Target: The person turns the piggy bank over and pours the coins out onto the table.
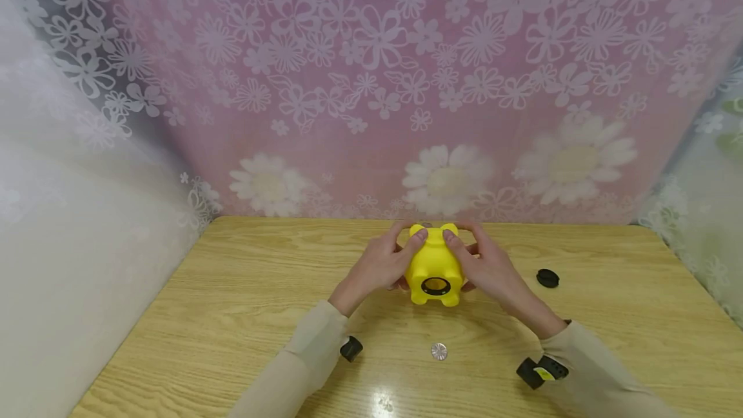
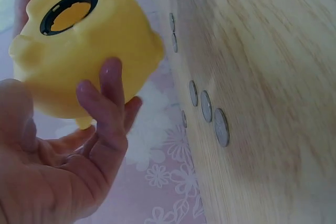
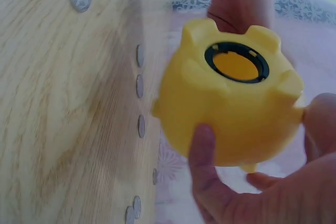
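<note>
A yellow piggy bank (image 1: 434, 260) is held between both hands over the table, tilted so that its underside faces the head camera. In that underside is a round opening with a black ring (image 3: 210, 56), uncovered, with the yellow inside showing through. My left hand (image 1: 380, 262) grips the bank's left side, thumb on top near an ear. On the opposite side my right hand (image 1: 493, 271) grips it the same way, its thumb by the other ear. Several silver coins (image 2: 221, 127) lie on the table below the bank, mostly hidden by it in the head view.
A single coin (image 1: 439, 351) lies nearer the front of the wooden table (image 1: 249, 276). To the right of the right hand is a round black cap (image 1: 547, 278). A pink flowered curtain (image 1: 360, 82) hangs behind the table's far edge.
</note>
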Demonstrator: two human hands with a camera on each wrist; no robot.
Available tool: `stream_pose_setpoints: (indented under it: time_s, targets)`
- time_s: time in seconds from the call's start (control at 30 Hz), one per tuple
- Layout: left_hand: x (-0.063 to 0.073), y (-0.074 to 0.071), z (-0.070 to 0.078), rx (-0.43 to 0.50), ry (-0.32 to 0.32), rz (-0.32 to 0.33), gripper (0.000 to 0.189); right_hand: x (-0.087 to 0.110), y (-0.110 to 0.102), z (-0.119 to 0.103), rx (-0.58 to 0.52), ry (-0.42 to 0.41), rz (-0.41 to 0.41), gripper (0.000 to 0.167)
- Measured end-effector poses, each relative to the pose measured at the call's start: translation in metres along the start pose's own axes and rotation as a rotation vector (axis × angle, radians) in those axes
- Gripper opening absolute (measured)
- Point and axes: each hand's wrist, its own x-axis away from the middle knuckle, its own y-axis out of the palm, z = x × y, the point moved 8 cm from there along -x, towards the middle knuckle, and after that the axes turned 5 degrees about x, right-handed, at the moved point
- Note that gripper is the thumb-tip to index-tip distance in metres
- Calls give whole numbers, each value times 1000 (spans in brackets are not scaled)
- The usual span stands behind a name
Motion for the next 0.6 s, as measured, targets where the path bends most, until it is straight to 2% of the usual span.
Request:
stream_pose_setpoints:
  time_s: [0.13,0.3,0.47,0.6]
  targets:
    - [-1,3,-8,-7,-94,-23,74,1,8,8,-13,94,-110,84]
    - [1,6,-15,-25,-181,-65,81,3,14,15,-42,158,-198,88]
    - [4,10,-20,-15,-241,-112,92,7,19,18,-92,197,-266,91]
    - [5,15,-23,24,-268,-164,91,9,21,20,-102,212,-299,90]
